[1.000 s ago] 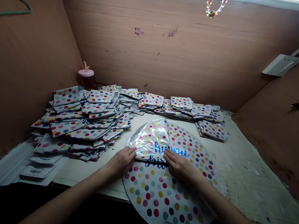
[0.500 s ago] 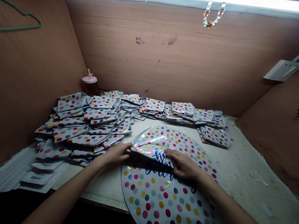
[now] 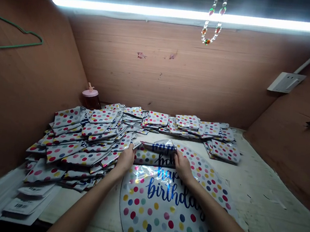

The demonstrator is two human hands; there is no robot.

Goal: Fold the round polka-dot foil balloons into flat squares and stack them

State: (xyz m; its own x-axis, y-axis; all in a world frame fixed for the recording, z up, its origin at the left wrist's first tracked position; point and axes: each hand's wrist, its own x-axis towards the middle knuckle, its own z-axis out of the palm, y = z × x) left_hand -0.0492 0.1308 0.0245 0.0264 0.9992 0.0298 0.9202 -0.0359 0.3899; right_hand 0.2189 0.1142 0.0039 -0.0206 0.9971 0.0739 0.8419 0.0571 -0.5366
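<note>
- Head view: dotted foil sheet (image 3: 166, 224) lies mid-counter (image 3: 267, 218), its far part doubled up into a strip, its near part running past the counter's near edge and out of frame.
- Left grip (image 3: 125, 161) clenched on the left end of the raised folded edge (image 3: 158, 147); right grip (image 3: 184, 168) pinching the right end. Exact fingertip contact too small for me to tell from this remote seat.
- Step in hand, my judgement: folding the sheet.
- I would draw both ends lightly apart so the edge is taut; slack film would likely crease crookedly.
- I would match the height of both grips, then lay the strip down parallel to the line beneath it, not to the blue lettering (image 3: 173, 194), which slants.
- Smooth from the middle outward, I'd suggest; slick film may spring open if let go unpressed.
- Heap of folded packets (image 3: 83, 142) sits just beside the left grip; a wide sweep could topple it. Their flat rectangles make a handy size reference.
</note>
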